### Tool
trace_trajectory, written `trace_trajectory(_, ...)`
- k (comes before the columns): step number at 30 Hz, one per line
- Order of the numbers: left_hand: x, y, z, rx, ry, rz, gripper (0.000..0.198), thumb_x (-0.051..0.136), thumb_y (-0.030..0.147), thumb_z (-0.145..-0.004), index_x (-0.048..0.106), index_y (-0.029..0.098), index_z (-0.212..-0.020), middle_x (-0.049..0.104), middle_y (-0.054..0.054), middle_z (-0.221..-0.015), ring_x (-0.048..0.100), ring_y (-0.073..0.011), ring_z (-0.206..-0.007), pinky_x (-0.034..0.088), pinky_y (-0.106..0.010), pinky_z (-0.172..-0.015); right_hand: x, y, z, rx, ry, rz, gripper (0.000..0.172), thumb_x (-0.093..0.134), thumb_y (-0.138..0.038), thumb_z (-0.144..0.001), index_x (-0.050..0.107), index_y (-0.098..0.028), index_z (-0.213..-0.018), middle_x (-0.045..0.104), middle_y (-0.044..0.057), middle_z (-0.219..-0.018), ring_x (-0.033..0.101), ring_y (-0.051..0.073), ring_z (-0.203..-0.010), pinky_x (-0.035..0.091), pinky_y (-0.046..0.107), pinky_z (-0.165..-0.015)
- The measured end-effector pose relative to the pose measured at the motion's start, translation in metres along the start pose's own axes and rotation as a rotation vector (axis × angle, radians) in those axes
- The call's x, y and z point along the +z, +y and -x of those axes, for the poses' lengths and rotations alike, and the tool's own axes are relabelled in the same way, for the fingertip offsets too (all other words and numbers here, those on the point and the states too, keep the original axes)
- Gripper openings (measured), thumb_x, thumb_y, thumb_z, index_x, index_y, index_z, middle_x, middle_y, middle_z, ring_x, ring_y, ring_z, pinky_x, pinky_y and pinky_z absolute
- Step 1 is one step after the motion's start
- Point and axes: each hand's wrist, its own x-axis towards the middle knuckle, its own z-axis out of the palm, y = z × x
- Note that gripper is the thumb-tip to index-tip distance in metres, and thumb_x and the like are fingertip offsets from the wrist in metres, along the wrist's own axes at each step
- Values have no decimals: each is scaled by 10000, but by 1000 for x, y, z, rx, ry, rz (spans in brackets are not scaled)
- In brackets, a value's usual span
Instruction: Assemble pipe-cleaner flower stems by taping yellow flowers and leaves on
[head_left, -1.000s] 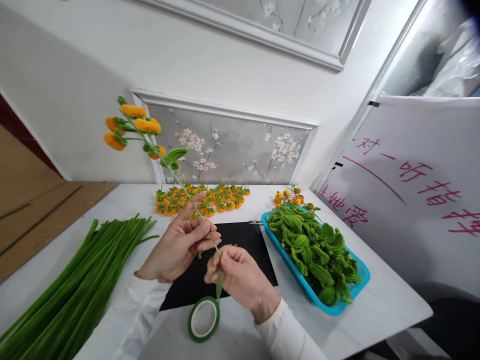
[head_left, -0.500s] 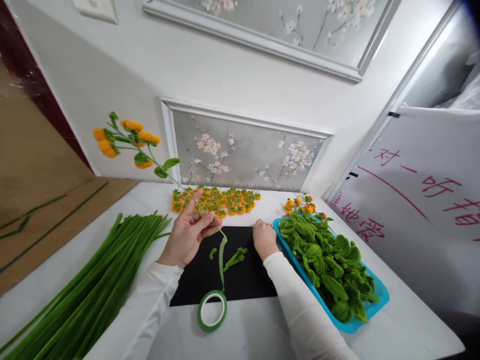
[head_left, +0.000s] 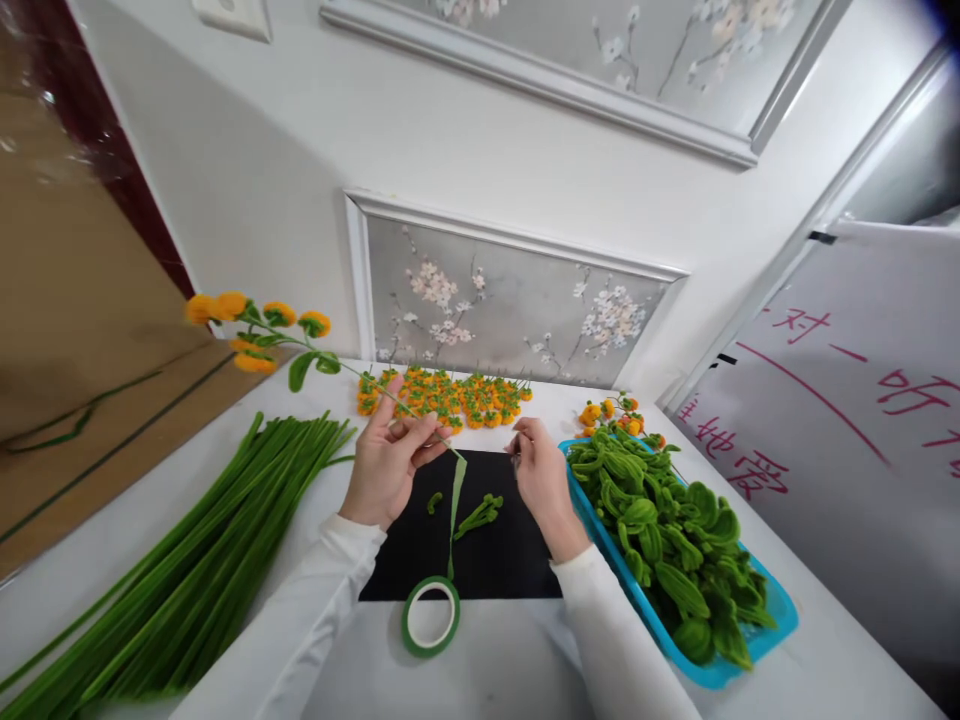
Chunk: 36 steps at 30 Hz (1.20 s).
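My left hand (head_left: 390, 465) pinches the thin green stem of an artificial flower spray (head_left: 327, 362), whose fuzzy orange blooms and green leaves tilt up to the left. From the stem's lower end a strip of green floral tape (head_left: 456, 500) hangs down to its roll (head_left: 412, 630) at the near edge of a black mat (head_left: 495, 572). Over the mat's right side, my right hand (head_left: 546, 490) is closed around something small and dark, mostly hidden by the fingers. Between the hands, small green fuzzy pieces (head_left: 480, 515) lie on the mat.
A bundle of long green stems (head_left: 225, 560) lies at left. On the right stands a blue basket (head_left: 705, 672) heaped with green fuzzy leaves (head_left: 682, 590). Behind the mat are rows of orange flower heads (head_left: 480, 400) and another orange spray (head_left: 611, 412), close to the wall.
My right hand has lifted from the mat beside the basket, with a small dark thing now showing at its fingers. The flower spray has tipped lower in my left hand.
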Motion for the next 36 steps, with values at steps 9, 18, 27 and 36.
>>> trace_trajectory(9,5,-2,4,42,48,-2,750,736,154,-719,409,343,-1366,657,79,-633,702,-126,-689,579,-210,-628,-11,-10,34,790,-165,-1550,153,509,-272,-886,552,-147,-808,632,144,-989,540,84,-579,442,182,-435)
trace_trajectory(18,2,-2,1,49,74,-40,775,728,171,-728,368,338,-1394,655,78,-626,692,-117,-667,578,-207,-607,-20,-27,60,436,-317,-1215,483,511,-419,-893,381,-272,-1335,661,38,-910,596,124,-622,490,263,-569)
trace_trajectory(27,3,0,2,46,67,-41,759,721,157,-735,377,326,-1390,662,74,-624,689,-110,-660,580,-205,-608,-33,-23,47,-117,-305,-322,343,345,-374,-959,599,-201,-807,622,12,-746,564,160,-699,399,264,-656)
trace_trajectory(36,3,0,2,23,75,-20,757,725,157,-732,385,343,-1383,662,74,-636,688,-109,-656,584,-208,-602,-32,-15,21,-286,-320,-142,274,478,-341,-905,710,-216,-980,672,36,-759,555,146,-626,386,235,-578)
